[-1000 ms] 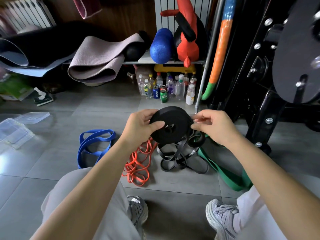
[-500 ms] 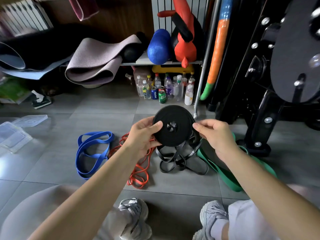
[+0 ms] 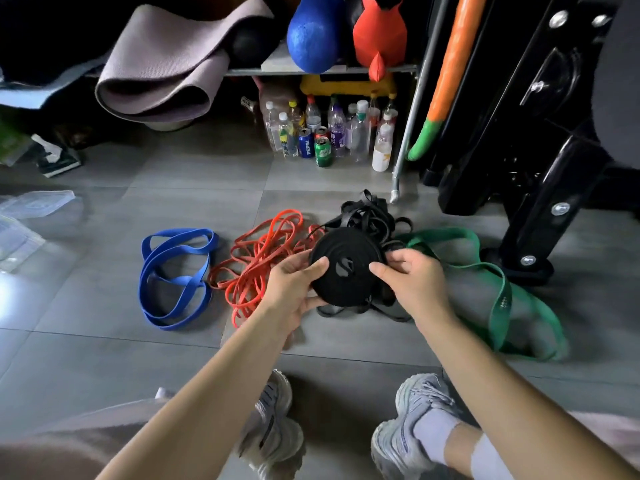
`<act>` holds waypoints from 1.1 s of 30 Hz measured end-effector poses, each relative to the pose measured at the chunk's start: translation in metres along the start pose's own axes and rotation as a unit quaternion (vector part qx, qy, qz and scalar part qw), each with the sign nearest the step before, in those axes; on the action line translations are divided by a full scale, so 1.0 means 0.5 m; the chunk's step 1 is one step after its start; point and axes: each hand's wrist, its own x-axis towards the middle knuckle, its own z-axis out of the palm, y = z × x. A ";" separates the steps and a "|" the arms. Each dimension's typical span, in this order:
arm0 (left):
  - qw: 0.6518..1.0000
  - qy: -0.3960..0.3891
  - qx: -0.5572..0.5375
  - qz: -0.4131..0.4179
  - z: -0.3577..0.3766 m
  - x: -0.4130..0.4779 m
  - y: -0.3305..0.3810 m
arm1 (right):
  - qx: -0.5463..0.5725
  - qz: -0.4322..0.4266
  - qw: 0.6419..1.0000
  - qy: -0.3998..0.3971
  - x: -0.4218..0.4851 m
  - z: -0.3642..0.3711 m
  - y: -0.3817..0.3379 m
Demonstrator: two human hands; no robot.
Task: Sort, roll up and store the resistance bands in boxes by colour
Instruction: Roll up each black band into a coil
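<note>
grip: left hand and right hand both pinch black roll, thumbs on its face, fingers curled round rim. we see roll held at centre of frame, in front of loose black bands heaped on floor. orange bands tangled just left of heap, blue band further left, green band spreading right. clear boxes at left edge, well apart from bands. bottles and cans under shelf, upper centre. we see two shoes at bottom.

Both hands, left & right, grip black rolled band above floor.
</note>
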 end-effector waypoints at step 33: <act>0.838 -0.029 0.538 -0.083 -0.028 0.358 -0.585 | -0.243 0.372 0.889 -0.110 0.141 0.199 0.621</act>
